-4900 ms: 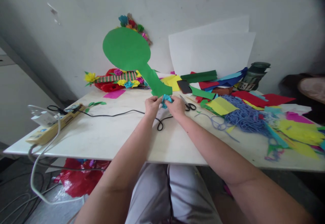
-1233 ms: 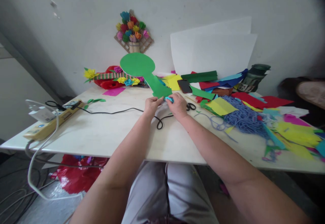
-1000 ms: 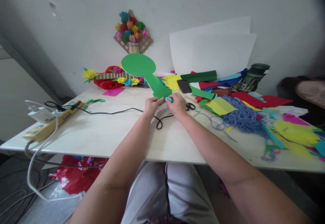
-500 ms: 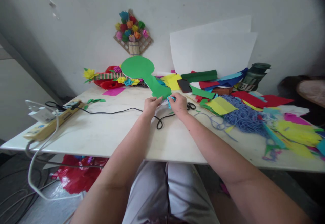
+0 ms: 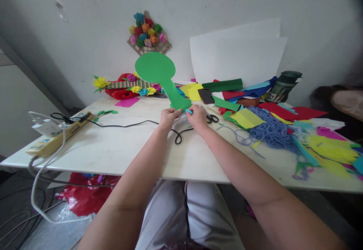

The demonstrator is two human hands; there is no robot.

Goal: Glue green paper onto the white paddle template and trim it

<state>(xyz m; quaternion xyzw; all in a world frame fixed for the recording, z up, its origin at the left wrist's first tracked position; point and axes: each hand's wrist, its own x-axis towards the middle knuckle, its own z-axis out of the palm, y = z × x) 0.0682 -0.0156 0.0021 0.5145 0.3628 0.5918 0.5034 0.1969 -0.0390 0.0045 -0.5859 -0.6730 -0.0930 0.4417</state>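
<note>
A green paper cutout (image 5: 155,67) with a round top and a narrow stem stands tilted above the table. My left hand (image 5: 169,116) pinches its lower end between thumb and fingers. Close beside it, my right hand (image 5: 197,117) is closed round a small light-blue object (image 5: 189,111) at the cutout's lower edge. Most of that object is hidden by the fingers, so its kind does not show. Just right of my right hand lie black-handled scissors (image 5: 213,118). A black cord (image 5: 178,138) loops on the table below the hands.
At the left is a power strip (image 5: 47,144) with a white charger. Blue yarn (image 5: 269,129), coloured paper (image 5: 248,118), a phone (image 5: 206,96) and a dark bottle (image 5: 284,86) crowd the right side. Paper flowers (image 5: 143,90) lie along the wall.
The cutout's round top has risen and tilted slightly to the right. My right hand has shifted a little left, and less of the light-blue object shows.
</note>
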